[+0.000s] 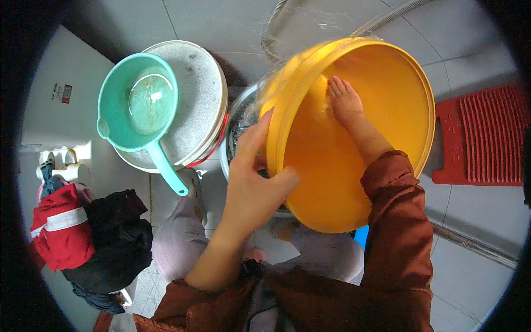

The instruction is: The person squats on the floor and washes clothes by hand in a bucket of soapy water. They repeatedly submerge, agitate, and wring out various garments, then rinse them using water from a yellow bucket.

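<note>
A large yellow plastic basin (398, 103) is tipped on its side in front of me, its wide mouth facing me. My left hand (249, 191) grips its left rim, thumb inside and fingers outside. My right hand (347, 101) reaches into the basin, with its fingers flat against the wet-looking inner wall and nothing in them. Water (276, 81) appears to run in a blurred sheet over the basin's upper left outside. Below and to the left, partly hidden by basin and hand, stands a light-coloured tub (223, 155) with dark contents.
On the left, a green long-handled dipper (168, 170) lies across a white bucket (203, 83) of foamy liquid. Clothes (66, 245) hang at lower left beside a pale appliance or cabinet (83, 108). A red washboard (452, 137) lies right on grey floor tiles (477, 220). A ribbed hose (398, 16) runs behind.
</note>
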The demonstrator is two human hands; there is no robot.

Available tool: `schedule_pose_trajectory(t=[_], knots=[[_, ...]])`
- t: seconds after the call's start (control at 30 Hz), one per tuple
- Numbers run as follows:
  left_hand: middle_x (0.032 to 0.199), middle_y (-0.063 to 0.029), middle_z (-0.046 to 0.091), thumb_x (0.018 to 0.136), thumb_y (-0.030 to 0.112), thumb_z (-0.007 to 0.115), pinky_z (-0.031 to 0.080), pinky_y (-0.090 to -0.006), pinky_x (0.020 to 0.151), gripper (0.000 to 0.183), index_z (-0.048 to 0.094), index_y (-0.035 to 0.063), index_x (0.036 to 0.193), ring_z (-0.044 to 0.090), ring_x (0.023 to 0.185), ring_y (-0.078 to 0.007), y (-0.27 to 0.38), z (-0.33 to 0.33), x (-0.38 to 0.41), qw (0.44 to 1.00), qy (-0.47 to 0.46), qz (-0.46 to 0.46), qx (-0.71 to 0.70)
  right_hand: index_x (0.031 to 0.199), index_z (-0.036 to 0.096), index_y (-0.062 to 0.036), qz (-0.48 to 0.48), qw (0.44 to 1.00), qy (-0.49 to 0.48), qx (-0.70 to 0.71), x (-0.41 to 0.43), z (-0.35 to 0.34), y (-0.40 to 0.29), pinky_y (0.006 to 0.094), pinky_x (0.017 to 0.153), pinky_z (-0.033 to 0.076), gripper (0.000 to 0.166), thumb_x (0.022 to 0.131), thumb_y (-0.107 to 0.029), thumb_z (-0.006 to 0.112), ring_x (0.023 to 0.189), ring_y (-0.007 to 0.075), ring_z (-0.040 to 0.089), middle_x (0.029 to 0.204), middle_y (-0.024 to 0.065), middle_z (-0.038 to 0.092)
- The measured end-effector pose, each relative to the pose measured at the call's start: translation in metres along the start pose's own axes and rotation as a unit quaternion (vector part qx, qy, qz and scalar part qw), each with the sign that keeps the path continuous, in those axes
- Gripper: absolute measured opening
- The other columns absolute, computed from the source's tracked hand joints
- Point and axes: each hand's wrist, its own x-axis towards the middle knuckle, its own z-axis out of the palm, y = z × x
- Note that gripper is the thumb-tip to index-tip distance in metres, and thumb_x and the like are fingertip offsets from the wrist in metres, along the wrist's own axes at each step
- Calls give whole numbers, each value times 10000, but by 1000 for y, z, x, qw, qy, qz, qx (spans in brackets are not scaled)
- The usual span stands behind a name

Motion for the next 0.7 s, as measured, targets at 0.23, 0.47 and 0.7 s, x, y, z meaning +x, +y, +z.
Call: schedule_pose_trajectory(t=[0.23,0.47,0.7], knots=[[1246,-179,362,609,-81,524,345,-266,902,555,483,23,1152,404,1139,-215,8,-9,11,994,62,83,28,1221,403,-62,37,994,59,78,34,-14,-38,318,947,256,470,776,-201,462,1199,184,291,1279,38,377],[1190,-170,452,670,-108,458,265,-328,981,484,469,-7,1143,391,1164,-279,-40,14,4,982,122,137,47,1205,420,-48,51,895,187,403,75,111,-52,338,966,239,471,791,-271,446,1188,199,299,1268,58,388],[1063,-168,539,614,-131,454,311,-339,958,449,538,20,1028,500,1054,-282,-52,19,9,960,152,208,106,1173,461,-51,39,965,-129,224,-42,21,-100,353,983,243,459,827,-349,415,1203,228,287,1246,64,413]])
